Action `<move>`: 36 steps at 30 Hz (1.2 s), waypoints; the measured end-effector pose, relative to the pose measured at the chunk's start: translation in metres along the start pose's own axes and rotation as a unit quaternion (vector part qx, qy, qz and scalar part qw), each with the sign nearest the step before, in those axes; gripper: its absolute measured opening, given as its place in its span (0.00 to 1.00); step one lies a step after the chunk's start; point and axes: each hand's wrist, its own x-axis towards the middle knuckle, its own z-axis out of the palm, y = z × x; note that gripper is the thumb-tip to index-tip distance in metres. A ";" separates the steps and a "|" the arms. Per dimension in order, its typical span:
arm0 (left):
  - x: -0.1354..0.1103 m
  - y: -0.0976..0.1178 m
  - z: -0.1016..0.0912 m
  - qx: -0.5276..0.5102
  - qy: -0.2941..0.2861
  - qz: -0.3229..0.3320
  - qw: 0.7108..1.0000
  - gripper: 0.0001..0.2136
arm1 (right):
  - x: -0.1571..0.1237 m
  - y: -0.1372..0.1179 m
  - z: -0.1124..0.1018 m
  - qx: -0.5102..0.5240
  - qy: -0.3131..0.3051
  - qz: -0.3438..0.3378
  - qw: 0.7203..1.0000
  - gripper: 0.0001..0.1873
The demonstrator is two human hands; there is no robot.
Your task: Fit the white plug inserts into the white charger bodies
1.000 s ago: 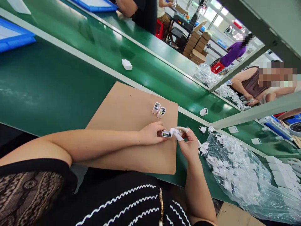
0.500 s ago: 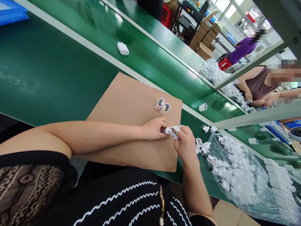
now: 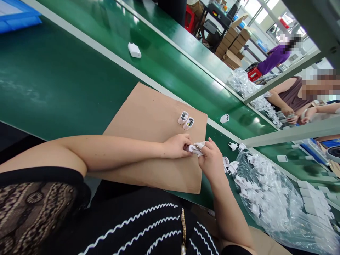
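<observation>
The black top (image 3: pixel 124 203) has wavy white stripes (image 3: pixel 170 220) and a gold zip (image 3: pixel 183 223).

Bright overall, daylight-cool. Windows (image 3: pixel 261 16) at 1 to 2 o'clock blow out to white; the overhead beam (image 3: pixel 310 24) at 2 o'clock goes dark against them. Glossy green counter (image 3: pixel 79 85) throws glare: hot streaks at 11 o'clock, another spot at 3. Plastic bag (image 3: pixel 292 207) at 4 o'clock sparkles, washing out detail. Cardboard (image 3: pixel 148 117) evenly lit, soft shadow under the forearm. Black shirt (image 3: pixel 127 212) at 6 to 7 o'clock crushed. Just off center toward 4 o'clock, white piece (image 3: pixel 191 148) merges with white-wrapped fingers (image 3: pixel 200 145), edges soft. Wide-angle stretch at rim; far background soft; mosaic blocks 2 to 3 o'clock.
</observation>
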 end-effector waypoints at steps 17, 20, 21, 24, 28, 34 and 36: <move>0.026 0.029 -0.050 0.085 0.174 0.057 0.979 0.17 | -0.116 0.049 -0.014 -0.090 -0.011 0.379 0.921 0.25; 0.072 0.011 -0.085 0.154 0.237 -0.020 0.959 0.20 | -0.116 0.047 -0.014 -0.111 -0.070 0.417 0.900 0.23; 0.088 0.003 -0.097 0.191 0.245 -0.038 0.950 0.20 | -0.110 0.046 -0.014 -0.102 -0.076 0.417 0.900 0.23; 0.132 -0.024 -0.127 0.295 0.219 -0.106 0.924 0.16 | -0.084 0.051 -0.017 -0.071 -0.089 0.435 0.893 0.25; 0.158 -0.048 -0.151 0.357 0.176 -0.198 0.896 0.16 | -0.063 0.065 -0.019 -0.023 -0.069 0.473 0.878 0.23; 0.167 -0.035 -0.144 0.425 0.313 -0.206 0.824 0.42 | -0.063 0.076 0.003 0.020 0.007 0.474 0.880 0.14; 0.178 -0.023 -0.131 0.450 0.294 -0.145 0.831 0.42 | -0.065 0.079 0.010 0.044 0.057 0.443 0.894 0.21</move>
